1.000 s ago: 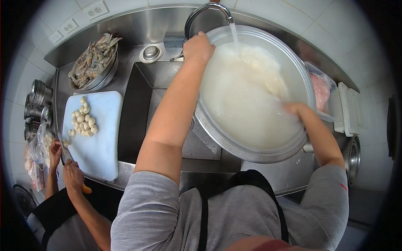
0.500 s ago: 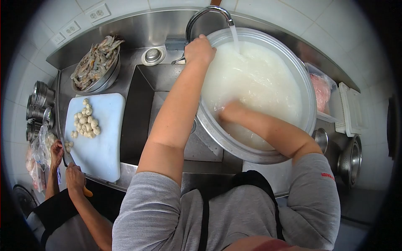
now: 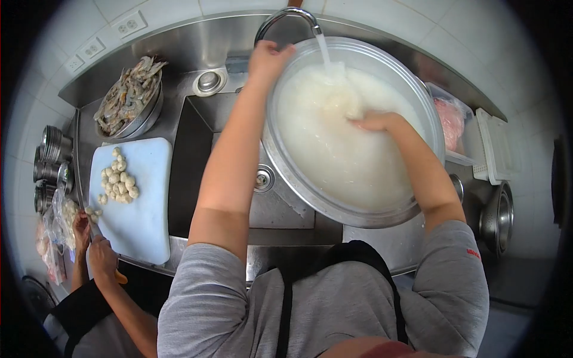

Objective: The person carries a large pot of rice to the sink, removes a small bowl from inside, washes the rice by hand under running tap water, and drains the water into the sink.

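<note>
Left hand point(image 3: 268, 61) at the rim of a broad metal basin point(image 3: 352, 220), right hand point(image 3: 371, 122) in its cloudy liquid point(image 3: 340, 161).

The left hand's fingers are bent at the basin's upper left edge, near the faucet point(image 3: 285, 18); whether they grip the rim cannot be told. The right hand reaches over the near right rim, its fingertips dipping into the liquid toward the middle; the murk hides whether they close on anything. Water runs from the spout into the far side of the basin, below the rim.

The basin overlaps the right part of the sink point(image 3: 194, 173). Left of its rim, the sink's well and drain point(image 3: 263, 178) show beneath the left forearm. Beyond the sink, a round metal lid point(image 3: 209, 81) lies near the back ledge.

Left of the sink, a white cutting board point(image 3: 143, 203) carries small, round, pale pieces point(image 3: 119, 179). A metal bowl point(image 3: 150, 117) behind it is heaped above its rim with shrimp point(image 3: 128, 95). Another person's hands point(image 3: 102, 256) work a knife point(image 3: 94, 228) at the board's left edge.

Just right of the basin, a clear tub point(image 3: 461, 157) holds pink, bagged contents point(image 3: 449, 122), beside a white plastic rack point(image 3: 494, 146). Nearer, metal bowls point(image 3: 503, 221) stand tilted.
</note>
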Motion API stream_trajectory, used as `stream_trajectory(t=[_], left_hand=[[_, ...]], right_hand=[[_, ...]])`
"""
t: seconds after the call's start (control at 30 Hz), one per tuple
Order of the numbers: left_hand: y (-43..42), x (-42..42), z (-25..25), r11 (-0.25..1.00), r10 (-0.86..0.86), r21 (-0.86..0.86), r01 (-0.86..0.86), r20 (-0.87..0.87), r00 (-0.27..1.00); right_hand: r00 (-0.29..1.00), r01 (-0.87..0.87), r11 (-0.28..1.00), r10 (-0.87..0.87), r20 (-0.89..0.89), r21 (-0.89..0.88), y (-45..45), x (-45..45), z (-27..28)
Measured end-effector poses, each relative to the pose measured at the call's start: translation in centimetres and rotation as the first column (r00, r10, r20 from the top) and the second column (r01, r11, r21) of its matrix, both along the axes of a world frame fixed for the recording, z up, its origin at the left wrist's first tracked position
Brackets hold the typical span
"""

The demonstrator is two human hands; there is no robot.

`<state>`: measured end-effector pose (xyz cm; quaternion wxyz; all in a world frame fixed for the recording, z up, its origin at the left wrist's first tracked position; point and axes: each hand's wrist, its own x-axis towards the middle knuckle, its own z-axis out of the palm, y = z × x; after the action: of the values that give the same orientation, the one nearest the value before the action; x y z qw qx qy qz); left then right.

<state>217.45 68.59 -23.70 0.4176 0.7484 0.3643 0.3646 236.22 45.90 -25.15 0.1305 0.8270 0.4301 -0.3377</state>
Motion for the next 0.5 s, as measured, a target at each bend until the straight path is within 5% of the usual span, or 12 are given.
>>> stream_trajectory(t=[0.03, 0.1, 0.17, 0.2, 0.23, 0.27, 0.3, 0.37, 0.5], left_hand=[[1.2, -0.3, -0.7, 0.968, 0.004, -0.241, 0.067, 0.284, 0.959], [-0.8, -3.5, 0.7, 0.822, 0.347, -0.568, 0.032, 0.546, 0.763], [5.0, -3.9, -7.4, 0.789, 0.578, -0.543, -0.289, 0.496, 0.648], [4.7, -4.1, -8.6, 0.611, 0.758, -0.722, -0.324, 0.418, 0.501], [1.8, -5.1, -6.4, 0.490, 0.782, -0.837, -0.244, 0.298, 0.547], [1.5, -5.1, -6.4, 0.498, 0.773, -0.834, -0.237, 0.304, 0.557], [1.5, -5.1, -6.8, 0.443, 0.734, -0.896, -0.028, 0.344, 0.586], [3.0, -4.7, -8.5, 0.333, 0.661, -0.911, 0.245, 0.410, 0.629], [4.5, -3.7, -9.0, 0.331, 0.696, -0.927, 0.174, 0.365, 0.618]], right_hand=[[0.990, -0.087, 0.996, 0.090, 0.106, -0.029, -2.0, -1.2, 1.9], [0.962, -0.163, 0.985, 0.172, 0.212, -0.061, -5.1, -1.9, 3.6], [0.977, -0.205, 0.969, 0.212, -0.033, 0.139, -8.3, -0.8, 4.2], [0.979, -0.194, 0.971, 0.200, -0.035, 0.140, -9.4, -1.2, 4.9], [0.995, -0.052, 0.969, 0.072, -0.071, 0.243, -10.4, -1.6, 5.9], [0.992, 0.091, 0.936, -0.054, -0.116, 0.341, -11.2, -1.8, 6.6], [0.991, 0.107, 0.933, -0.070, -0.116, 0.345, -11.8, -2.3, 6.7], [0.967, -0.017, 0.883, -0.105, 0.233, 0.468, -12.5, -3.6, 6.6], [0.929, -0.116, 0.804, -0.120, 0.350, 0.583, -13.6, -1.5, 2.3]])
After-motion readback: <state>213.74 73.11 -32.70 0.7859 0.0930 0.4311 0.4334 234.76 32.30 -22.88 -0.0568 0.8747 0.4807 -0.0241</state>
